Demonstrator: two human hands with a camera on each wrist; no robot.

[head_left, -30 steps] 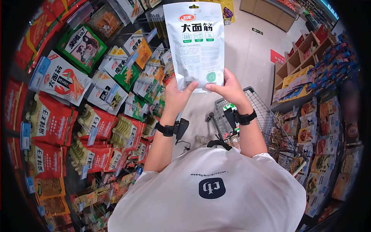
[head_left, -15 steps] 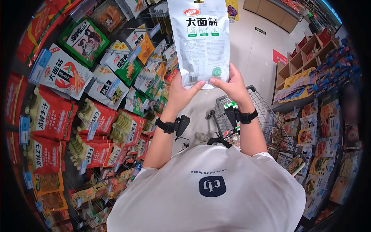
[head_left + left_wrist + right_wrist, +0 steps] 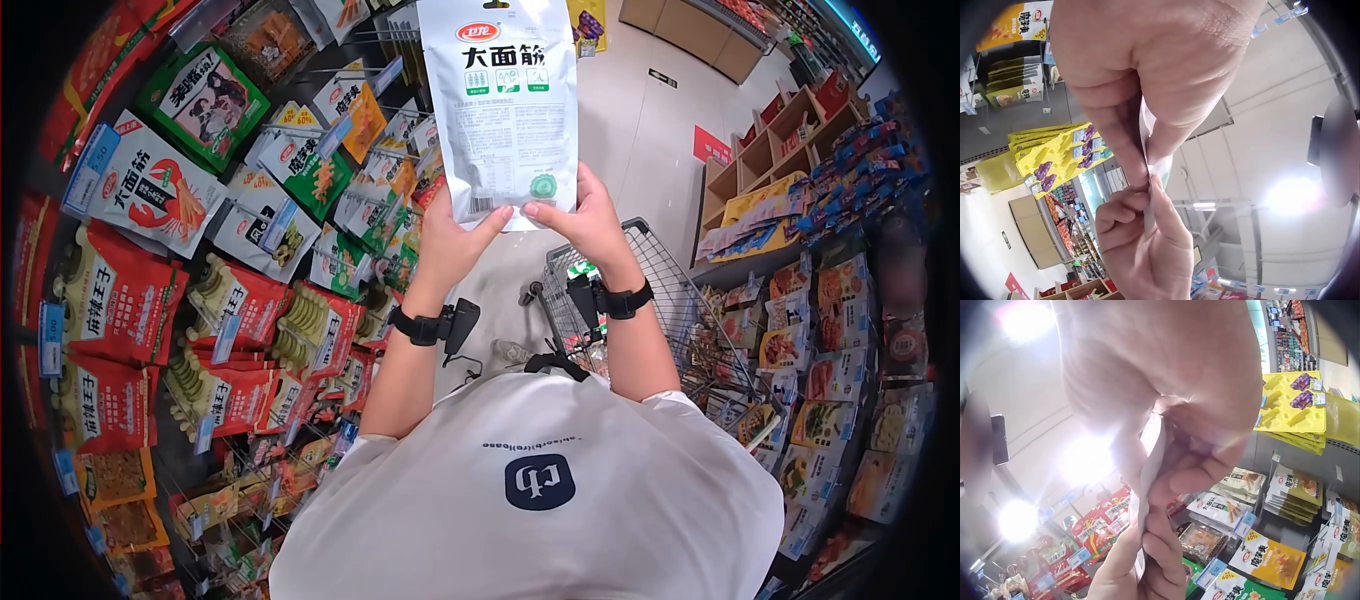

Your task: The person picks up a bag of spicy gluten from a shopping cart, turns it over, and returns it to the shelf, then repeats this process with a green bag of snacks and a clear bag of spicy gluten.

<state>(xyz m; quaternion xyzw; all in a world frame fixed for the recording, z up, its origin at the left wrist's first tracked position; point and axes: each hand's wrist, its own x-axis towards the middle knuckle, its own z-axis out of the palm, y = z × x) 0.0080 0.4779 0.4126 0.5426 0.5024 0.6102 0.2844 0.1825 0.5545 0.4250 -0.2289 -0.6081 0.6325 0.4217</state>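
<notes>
A white snack pouch (image 3: pixel 505 130) with black lettering, a red logo and a green round mark is held upright in front of the person in the head view. The left hand (image 3: pixel 452 238) pinches its lower left corner, thumb on the printed face and fingers behind. At the lower right corner the right hand (image 3: pixel 590 222) grips it the same way, the two thumb tips close together at the bottom edge. Both wrist views catch the pouch edge-on, a thin white strip (image 3: pixel 1152 447) between thumb and fingers of each hand.
Hanging snack packs crowd the left rack, among them red bags (image 3: pixel 120 295), a green bag (image 3: pixel 203 108) and a white pouch with a crayfish picture (image 3: pixel 160 192). A wire shopping cart (image 3: pixel 650 300) stands in front to the right. Packed shelves (image 3: pixel 820 400) line the right side.
Between the first two frames the pouch shifted slightly right and up in the head view; it has since moved back left. Both hands keep their hold on it.
</notes>
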